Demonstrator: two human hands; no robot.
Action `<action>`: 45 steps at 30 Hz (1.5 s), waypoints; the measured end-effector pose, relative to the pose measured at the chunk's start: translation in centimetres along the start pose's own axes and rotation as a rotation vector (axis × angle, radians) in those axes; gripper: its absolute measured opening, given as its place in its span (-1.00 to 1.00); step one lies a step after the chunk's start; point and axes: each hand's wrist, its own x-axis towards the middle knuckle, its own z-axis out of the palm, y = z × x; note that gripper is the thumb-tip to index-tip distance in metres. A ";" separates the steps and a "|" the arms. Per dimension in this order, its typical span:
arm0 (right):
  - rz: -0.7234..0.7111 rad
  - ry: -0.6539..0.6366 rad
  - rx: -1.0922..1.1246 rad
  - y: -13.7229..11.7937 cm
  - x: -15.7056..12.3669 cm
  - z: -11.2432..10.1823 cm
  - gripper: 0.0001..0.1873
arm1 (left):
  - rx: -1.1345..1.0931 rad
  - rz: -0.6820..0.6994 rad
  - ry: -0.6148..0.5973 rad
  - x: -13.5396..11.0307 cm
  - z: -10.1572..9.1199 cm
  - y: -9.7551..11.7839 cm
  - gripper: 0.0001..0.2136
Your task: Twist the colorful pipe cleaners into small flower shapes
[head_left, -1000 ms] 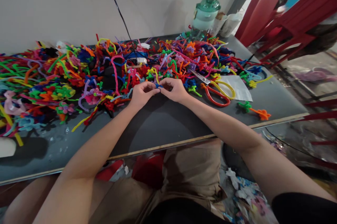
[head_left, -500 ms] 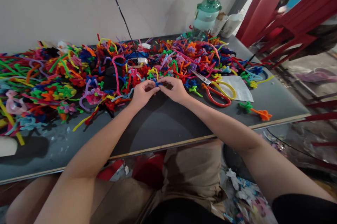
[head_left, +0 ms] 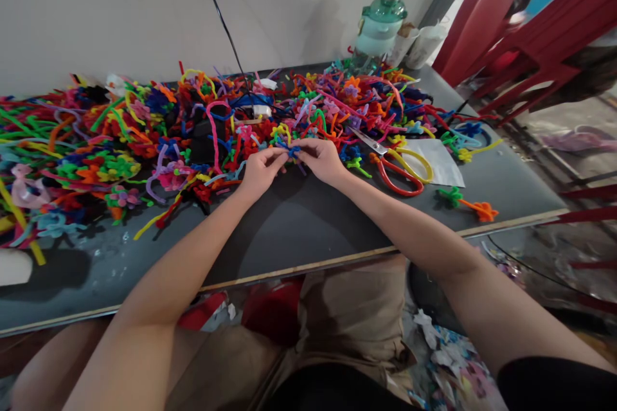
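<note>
Between my two hands is a small blue pipe-cleaner flower [head_left: 294,152], partly covered by fingers. My left hand [head_left: 263,172] pinches its left side with thumb and forefinger. From the other side, my right hand [head_left: 320,159] grips it with the fingertips. A bit of purple pipe cleaner shows just below the hands. Both hands are just above the dark tabletop [head_left: 299,218], at the front of a heap of coloured pipe cleaners [head_left: 193,121]. Scissors [head_left: 398,170] with one red and one yellow handle lie to the right of my right hand.
A clear plastic bag [head_left: 436,163] lies beside the scissors. Nearer the table edge is a green and orange pipe-cleaner piece [head_left: 482,210]. A green bottle [head_left: 380,28] and paper cups [head_left: 424,45] stand at the back. A black cable [head_left: 219,12] hangs down into the heap.
My fingers have shifted slightly around the blue flower, and more of it shows between them. A purple strand is now visible below. The things on the table have not moved.
</note>
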 end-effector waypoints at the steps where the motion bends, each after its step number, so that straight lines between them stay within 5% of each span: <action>1: 0.003 -0.008 -0.006 0.0 0.0 -0.1 -0.72 | -0.005 -0.004 0.008 0.0 0.0 0.1 -0.77; 12: -0.022 -0.118 -0.052 -2.1 -0.5 -0.9 -0.76 | -0.053 -0.043 -0.024 -0.4 -0.3 1.3 -0.67; 22: -0.074 0.047 -0.226 -3.1 -1.0 -0.4 -0.87 | 0.119 0.080 0.003 -0.6 0.1 0.6 -0.73; 30: 0.051 0.125 -0.197 -2.3 -0.6 -0.1 -0.82 | 0.339 0.247 0.067 -1.6 0.3 1.9 -0.76; 38: 0.051 -0.073 -0.050 -2.7 -0.7 -0.4 -0.73 | 0.428 0.299 0.048 -1.5 0.1 1.9 -0.79; 45: 0.061 -0.101 0.074 -2.0 -0.6 -0.3 -0.67 | 0.232 0.189 0.047 -1.2 0.0 1.6 -0.71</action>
